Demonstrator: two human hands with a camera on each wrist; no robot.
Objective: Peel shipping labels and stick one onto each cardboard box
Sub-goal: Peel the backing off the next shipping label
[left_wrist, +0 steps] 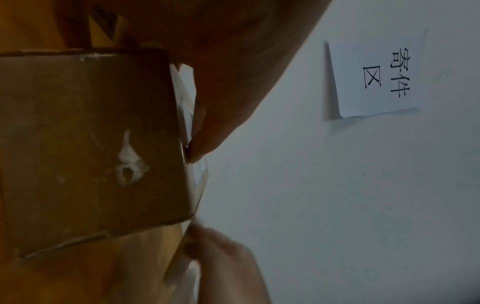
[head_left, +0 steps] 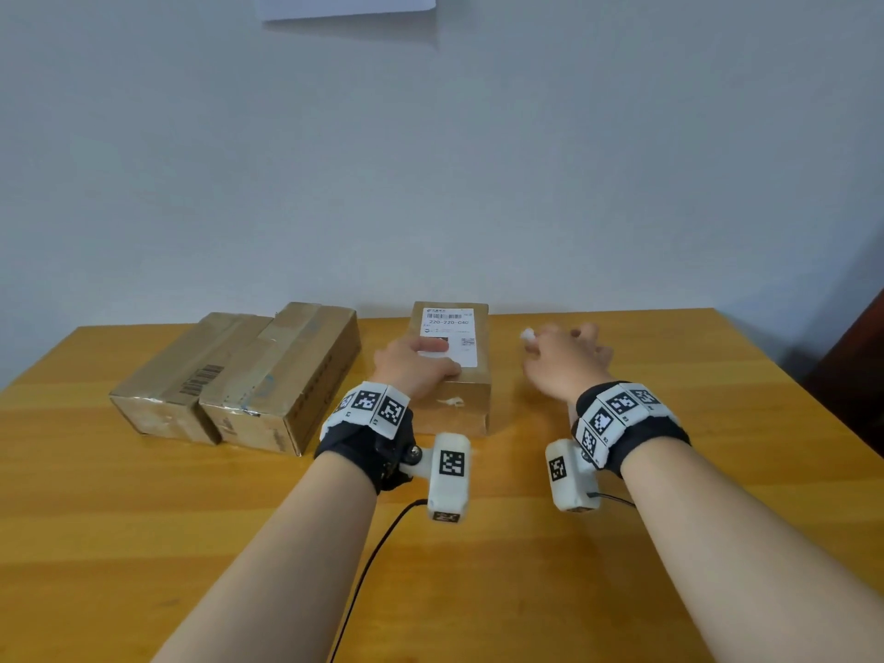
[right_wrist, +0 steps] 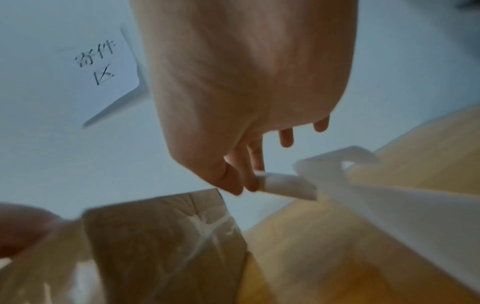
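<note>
Three cardboard boxes stand at the back of the table. Two bare ones, a left box [head_left: 162, 375] and a second box [head_left: 282, 375], sit side by side. The middle box [head_left: 459, 404] [left_wrist: 91, 133] [right_wrist: 155, 236] carries a white shipping label [head_left: 449, 332] on top. My left hand [head_left: 442, 357] [left_wrist: 202, 148] rests on that box, its fingers straight and pressing the label. Just right of the box, apart from it, my right hand [head_left: 533, 342] [right_wrist: 246, 189] pinches a curled white paper strip [head_left: 527, 334] [right_wrist: 285, 185] between thumb and forefinger. The other fingers are spread.
The wooden table [head_left: 574, 567] runs back to a pale wall with a paper sign [head_left: 344, 4] [left_wrist: 376, 76]. Dark furniture [head_left: 856, 375] stands at the right edge. A black cable [head_left: 373, 557] trails from my left wrist.
</note>
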